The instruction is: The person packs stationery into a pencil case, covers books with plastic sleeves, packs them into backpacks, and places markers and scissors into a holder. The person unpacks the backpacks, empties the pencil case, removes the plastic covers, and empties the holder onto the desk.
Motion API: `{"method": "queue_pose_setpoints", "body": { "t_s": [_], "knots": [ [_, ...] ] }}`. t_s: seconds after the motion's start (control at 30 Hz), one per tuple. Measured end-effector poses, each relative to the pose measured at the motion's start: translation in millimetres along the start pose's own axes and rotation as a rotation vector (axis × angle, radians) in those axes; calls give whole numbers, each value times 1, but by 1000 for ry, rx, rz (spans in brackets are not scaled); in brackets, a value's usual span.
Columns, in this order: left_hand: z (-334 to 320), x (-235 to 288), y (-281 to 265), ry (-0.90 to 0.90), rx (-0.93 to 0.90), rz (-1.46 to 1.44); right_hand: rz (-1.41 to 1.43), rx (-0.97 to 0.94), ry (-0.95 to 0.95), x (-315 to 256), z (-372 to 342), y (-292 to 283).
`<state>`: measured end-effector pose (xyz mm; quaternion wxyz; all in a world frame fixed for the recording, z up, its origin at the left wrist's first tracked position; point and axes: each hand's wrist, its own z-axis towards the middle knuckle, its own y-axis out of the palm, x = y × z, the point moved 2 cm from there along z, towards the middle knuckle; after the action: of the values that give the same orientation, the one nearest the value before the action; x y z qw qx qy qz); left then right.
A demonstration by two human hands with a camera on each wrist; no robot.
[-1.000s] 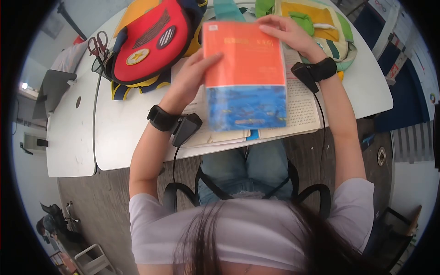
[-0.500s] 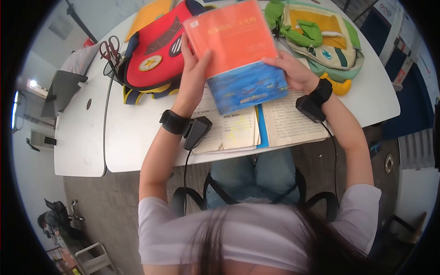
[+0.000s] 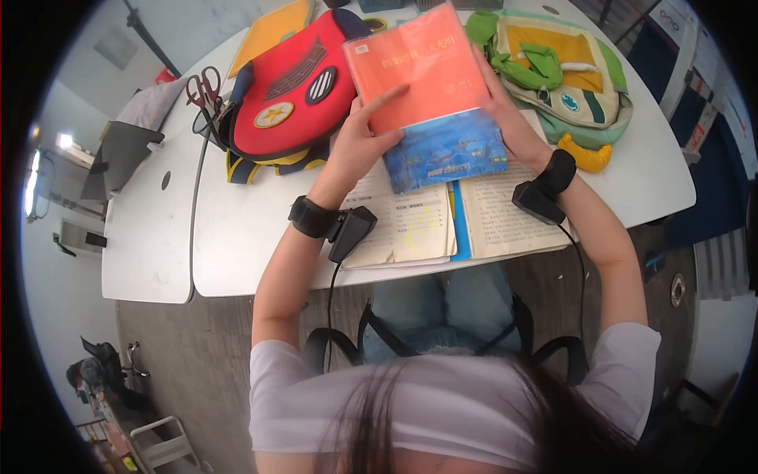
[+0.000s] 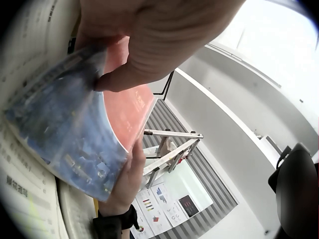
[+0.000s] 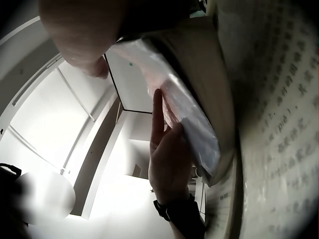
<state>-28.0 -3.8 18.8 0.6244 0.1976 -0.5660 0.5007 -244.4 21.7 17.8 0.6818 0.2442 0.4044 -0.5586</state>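
A book with a glossy orange and blue cover (image 3: pixel 439 75) is held tilted above open printed pages (image 3: pixel 414 225). Its left edge is gripped by my left hand (image 3: pixel 357 152), whose thumb and index finger lie over the front; the other fingers are mostly hidden. My right hand (image 3: pixel 515 130) holds the right edge, its fingers partly behind the cover. In the left wrist view, the left thumb presses on the cover (image 4: pixel 75 132), with the right hand (image 4: pixel 128 179) at the far edge. The right wrist view shows the left hand (image 5: pixel 172 159) across the book (image 5: pixel 199 137).
At the left on the white table (image 3: pixel 253 229) lies a red bag (image 3: pixel 288 91), with scissors (image 3: pixel 205 88) beside it. A green and cream bag (image 3: pixel 588 91) lies at the right, near a yellow object (image 3: pixel 586 154). An orange item (image 3: pixel 272 31) is at the back left.
The book has lowered from covering more of the pages' near part, then tilted. My right hand has shifted from its top right corner to the right edge; my left index finger now stretches across the cover.
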Motion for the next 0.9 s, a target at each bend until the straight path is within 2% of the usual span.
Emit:
{"method": "queue_pose_setpoints", "body": {
  "t_s": [0.03,0.1,0.23,0.3,0.33,0.4,0.47,0.53,0.77,0.9],
  "knots": [
    [0,0,-1,-5,-7,-19,2,4,-4,-1,0,-1],
    [0,2,-2,-29,-18,-25,356,39,111,-12,3,1],
    [0,3,-3,-25,-23,-8,338,33,206,-12,-2,-2],
    [0,5,-2,18,-7,-1,11,16,83,-16,-3,2],
    [0,6,-1,57,4,9,10,10,83,-15,-4,3],
    [-4,16,4,31,19,87,-288,-33,-77,-18,-5,8],
    [-8,23,5,8,31,167,-301,-58,-52,-24,-5,11],
    [-11,27,5,47,-8,4,-390,-127,-73,-32,-5,16],
    [-19,31,5,54,-7,-111,-642,-189,-115,-53,-7,30],
    [-20,43,7,6,-75,-124,-759,-209,-67,-58,-11,36]
  ]
}}
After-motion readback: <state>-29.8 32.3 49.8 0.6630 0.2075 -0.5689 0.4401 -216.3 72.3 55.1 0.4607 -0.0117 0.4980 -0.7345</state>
